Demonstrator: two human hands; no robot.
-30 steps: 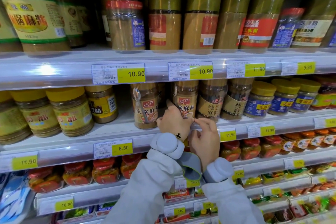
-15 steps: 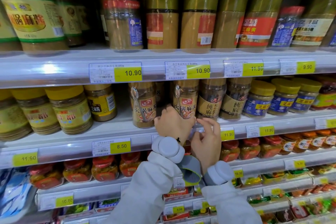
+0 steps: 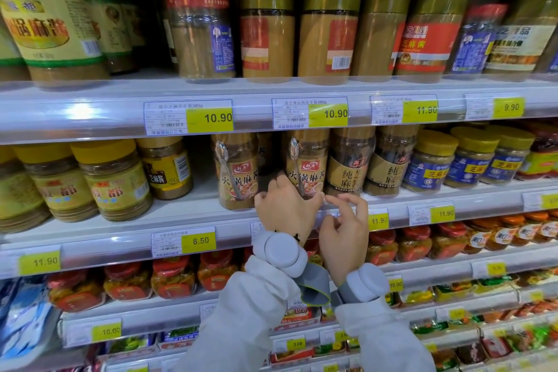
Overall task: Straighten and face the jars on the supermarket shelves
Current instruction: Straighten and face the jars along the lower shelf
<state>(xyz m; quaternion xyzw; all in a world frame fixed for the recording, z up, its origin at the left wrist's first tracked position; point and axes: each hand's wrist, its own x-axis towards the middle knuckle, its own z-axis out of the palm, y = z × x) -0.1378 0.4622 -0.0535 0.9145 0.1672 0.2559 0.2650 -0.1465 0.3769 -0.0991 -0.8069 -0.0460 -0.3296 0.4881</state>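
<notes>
Head view: white shelves (image 3: 90, 220) of jars; left hand (image 3: 287, 208) fingers grip a jar (image 3: 306, 166), right hand (image 3: 344, 229) fingers loosely spread.

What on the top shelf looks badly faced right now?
Two gold-capped jars stand turned, with their red labels to the side and a barcode showing. The third one shows no label. Their neighbour faces front.

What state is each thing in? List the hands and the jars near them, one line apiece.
left hand: fingers round the base of the spoon jar.
right hand: at the shelf edge, fingers loosely curled, holding nothing.
spoon jar: upright, lid on, label facing out.
neighbouring spoon jar: upright, lid on, label facing out.
barcode jar: upright, lid on, label turned sideways.
</notes>
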